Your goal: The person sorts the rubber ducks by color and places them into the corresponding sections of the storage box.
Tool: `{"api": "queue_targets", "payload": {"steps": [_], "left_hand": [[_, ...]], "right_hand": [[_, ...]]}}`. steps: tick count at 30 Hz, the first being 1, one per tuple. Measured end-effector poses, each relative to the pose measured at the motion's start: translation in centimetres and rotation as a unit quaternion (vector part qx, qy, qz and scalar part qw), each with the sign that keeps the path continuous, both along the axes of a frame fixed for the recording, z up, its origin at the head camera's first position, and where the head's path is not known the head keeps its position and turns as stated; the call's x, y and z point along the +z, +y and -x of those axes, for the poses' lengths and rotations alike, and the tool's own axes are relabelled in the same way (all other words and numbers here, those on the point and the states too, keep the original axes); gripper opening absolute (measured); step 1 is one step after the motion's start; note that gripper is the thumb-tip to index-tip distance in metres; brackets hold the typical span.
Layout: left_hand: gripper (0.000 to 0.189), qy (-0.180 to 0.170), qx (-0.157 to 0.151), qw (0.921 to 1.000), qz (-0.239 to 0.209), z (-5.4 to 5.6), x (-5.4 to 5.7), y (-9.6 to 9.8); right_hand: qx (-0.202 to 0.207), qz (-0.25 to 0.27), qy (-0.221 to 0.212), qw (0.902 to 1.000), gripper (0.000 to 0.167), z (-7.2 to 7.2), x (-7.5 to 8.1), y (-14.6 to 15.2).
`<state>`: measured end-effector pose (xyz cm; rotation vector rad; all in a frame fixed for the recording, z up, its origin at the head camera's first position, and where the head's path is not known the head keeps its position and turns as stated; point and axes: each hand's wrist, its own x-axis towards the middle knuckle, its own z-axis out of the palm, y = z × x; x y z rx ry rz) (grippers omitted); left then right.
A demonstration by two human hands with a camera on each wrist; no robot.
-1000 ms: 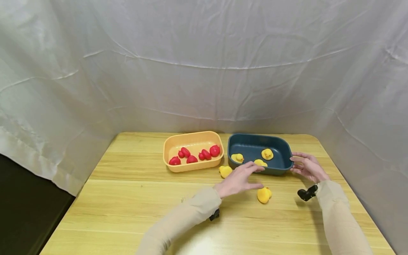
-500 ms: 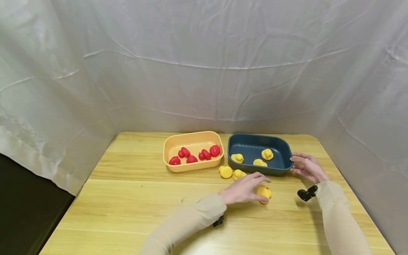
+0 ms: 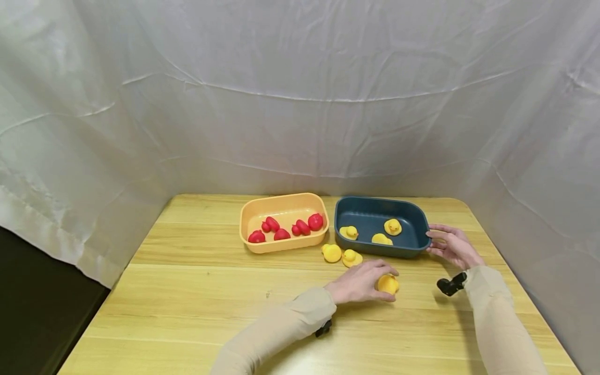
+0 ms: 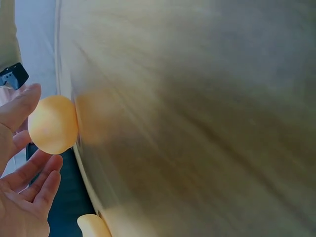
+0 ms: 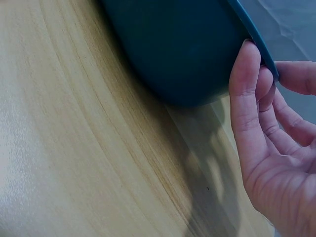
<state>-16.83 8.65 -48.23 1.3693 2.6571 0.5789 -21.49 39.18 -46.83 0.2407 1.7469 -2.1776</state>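
Observation:
My left hand is low over the table, thumb and fingers around a yellow rubber duck. In the left wrist view the thumb lies against this duck, with the fingers curving in from the other side. My right hand holds the right end of a dark blue bin. Up close in the right wrist view, thumb and fingers pinch the bin's rim. Three yellow ducks, one of them a duck facing forward, lie inside the bin.
Two more yellow ducks, a left one and a right one, sit on the table in front of the bins. Left of the blue bin stands an orange bin with several red ducks. Behind hangs a pale curtain.
My left hand has moved right and toward the front, from the blue bin's front edge down to the duck on the table, its fingers closing around it. The right hand stays at the rim.

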Motion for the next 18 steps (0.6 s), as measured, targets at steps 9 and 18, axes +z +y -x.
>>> {"api": "queue_targets", "payload": {"steps": [9, 18], "left_hand": [[0.055, 0.01, -0.005, 0.9999, 0.012, -0.17, -0.31, 0.01], [0.053, 0.018, -0.013, 0.9997, 0.009, -0.11, -0.55, -0.06]], "right_hand": [[-0.003, -0.002, -0.007, 1.0, 0.016, 0.02, 0.07, 0.03], [0.001, 0.003, -0.001, 1.0, 0.016, 0.08, -0.05, 0.03]]}}
